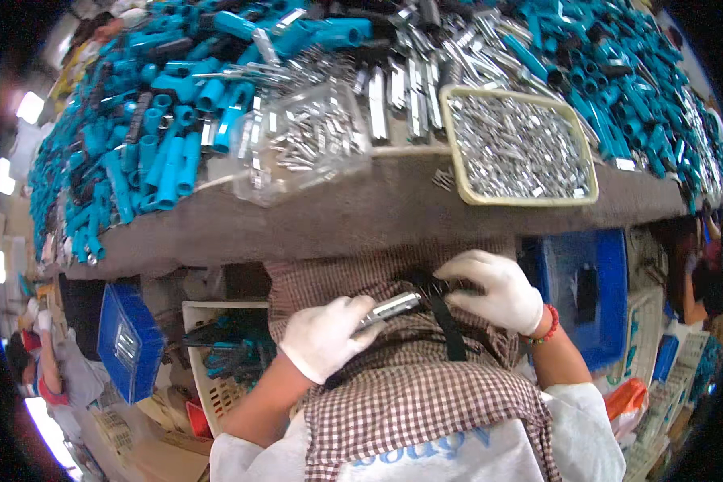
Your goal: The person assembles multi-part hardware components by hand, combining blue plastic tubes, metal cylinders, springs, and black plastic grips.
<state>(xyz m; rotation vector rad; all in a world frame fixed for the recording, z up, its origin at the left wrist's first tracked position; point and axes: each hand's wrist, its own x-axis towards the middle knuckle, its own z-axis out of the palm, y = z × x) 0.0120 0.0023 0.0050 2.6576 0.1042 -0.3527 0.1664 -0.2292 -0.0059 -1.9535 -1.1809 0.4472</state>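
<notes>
My left hand (327, 331), in a white glove, is closed round a shiny silver metal tube (398, 305). The tube's free end points up and to the right over my lap. My right hand (490, 289), gloved too, is bent inward just beyond that end, with its thumb and fingers curled close together. Something small and dark is at its fingertips, too blurred against the apron to name. A black strap (450, 333) lies on the checked apron (434, 402) below the right hand.
On the table, a cream tray (450, 153) holds many small metal pieces, beside a transparent plastic box (253, 189) with more. Piles of teal tubular parts (169, 169) and silver tubes (418, 100) lie around. Blue bins (128, 341) and a cream crate (225, 305) stand below. Other people are at both sides.
</notes>
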